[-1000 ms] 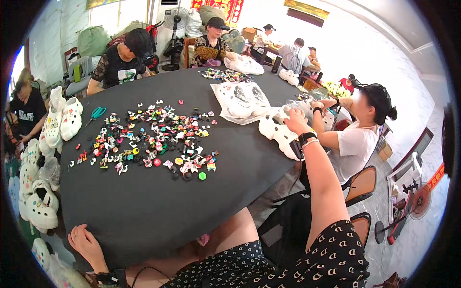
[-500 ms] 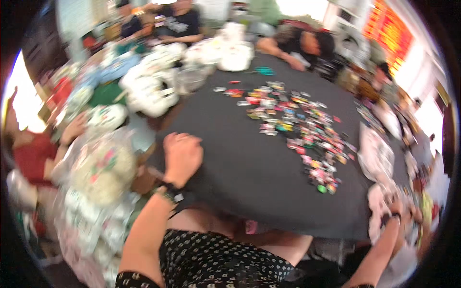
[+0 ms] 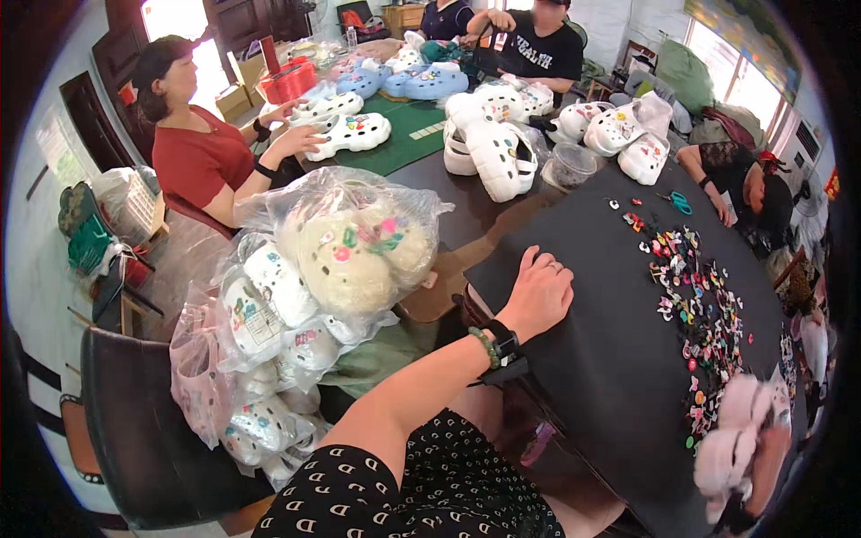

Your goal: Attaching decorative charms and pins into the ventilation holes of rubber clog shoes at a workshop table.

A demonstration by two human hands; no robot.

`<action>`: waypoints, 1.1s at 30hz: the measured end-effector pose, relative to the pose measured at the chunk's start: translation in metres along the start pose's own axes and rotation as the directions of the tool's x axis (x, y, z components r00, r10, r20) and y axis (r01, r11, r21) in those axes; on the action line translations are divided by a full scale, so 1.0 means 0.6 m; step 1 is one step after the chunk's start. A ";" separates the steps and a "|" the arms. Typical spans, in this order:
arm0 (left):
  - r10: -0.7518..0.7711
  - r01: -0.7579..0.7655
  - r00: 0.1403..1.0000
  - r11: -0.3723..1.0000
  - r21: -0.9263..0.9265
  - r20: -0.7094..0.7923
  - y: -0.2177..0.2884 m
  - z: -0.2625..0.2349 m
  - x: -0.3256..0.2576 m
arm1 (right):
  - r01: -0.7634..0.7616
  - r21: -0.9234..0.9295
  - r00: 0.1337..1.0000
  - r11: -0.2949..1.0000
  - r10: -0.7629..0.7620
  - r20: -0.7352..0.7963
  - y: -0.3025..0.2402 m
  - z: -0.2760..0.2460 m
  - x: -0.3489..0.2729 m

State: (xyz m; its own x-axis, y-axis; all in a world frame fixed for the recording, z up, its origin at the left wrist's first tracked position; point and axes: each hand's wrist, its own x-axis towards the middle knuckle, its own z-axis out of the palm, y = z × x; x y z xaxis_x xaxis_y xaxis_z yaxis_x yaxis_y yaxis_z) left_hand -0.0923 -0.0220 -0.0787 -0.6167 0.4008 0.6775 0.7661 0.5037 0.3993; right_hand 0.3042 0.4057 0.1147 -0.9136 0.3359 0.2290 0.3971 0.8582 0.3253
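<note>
Daylight floods in from a doorway (image 3: 179, 18) at upper left and windows (image 3: 744, 76) at upper right, both blown out. The middle is sharp and evenly lit. Edges bend and darken; the right hand (image 3: 749, 444) is smeared, probably by motion.

bare black cloth (image 3: 592, 359) ahead, charms (image 3: 695, 305) probably rightward

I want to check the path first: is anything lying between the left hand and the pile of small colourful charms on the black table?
Nothing visible does. The left hand rests flat on the black table, and only bare cloth lies between it and the charms to its right.
</note>
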 end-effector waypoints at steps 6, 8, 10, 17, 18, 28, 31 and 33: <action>-0.008 -0.015 0.993 0.979 -0.201 -0.115 -0.009 -0.018 0.008 | 0.446 0.084 0.868 0.891 -0.407 -0.286 -0.350 -0.067 0.167; -0.073 0.054 0.992 0.982 -0.180 -0.100 -0.015 -0.028 -0.004 | 0.623 0.175 0.765 0.762 -0.548 -0.339 -0.423 -0.057 0.201; -0.273 0.241 0.959 0.922 -0.304 -0.070 -0.022 -0.044 -0.026 | 0.638 0.417 0.768 0.647 -0.573 -0.286 -0.499 -0.027 0.209; -0.304 0.323 0.946 0.914 -0.246 0.111 -0.069 -0.092 -0.070 | 0.664 0.346 0.745 0.663 -0.544 -0.387 -0.521 0.012 0.180; -0.229 0.249 0.967 0.940 -0.234 0.107 -0.073 -0.095 -0.071 | 0.662 0.412 0.749 0.626 -0.527 -0.403 -0.512 0.008 0.173; -0.189 0.194 0.981 0.968 0.157 -0.048 -0.095 -0.261 -0.092 | 0.066 0.645 0.909 0.762 0.220 -0.353 -0.388 0.032 0.023; -0.145 0.183 0.970 0.963 0.196 -0.194 -0.129 -0.336 -0.085 | -0.060 0.768 0.853 0.638 0.432 -0.293 -0.365 0.126 -0.014; -0.156 0.248 0.947 0.911 0.329 -0.280 -0.159 -0.393 -0.094 | -0.128 0.734 0.832 0.667 0.475 -0.287 -0.354 0.189 -0.046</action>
State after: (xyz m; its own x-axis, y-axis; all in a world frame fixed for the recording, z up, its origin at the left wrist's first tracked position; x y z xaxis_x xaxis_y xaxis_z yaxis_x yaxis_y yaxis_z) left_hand -0.0880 -0.2732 -0.0092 -0.6533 0.0868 0.7521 0.4859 0.8099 0.3286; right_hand 0.2353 0.2581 -0.0648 -0.5468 0.5754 0.6082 0.3175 0.8147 -0.4853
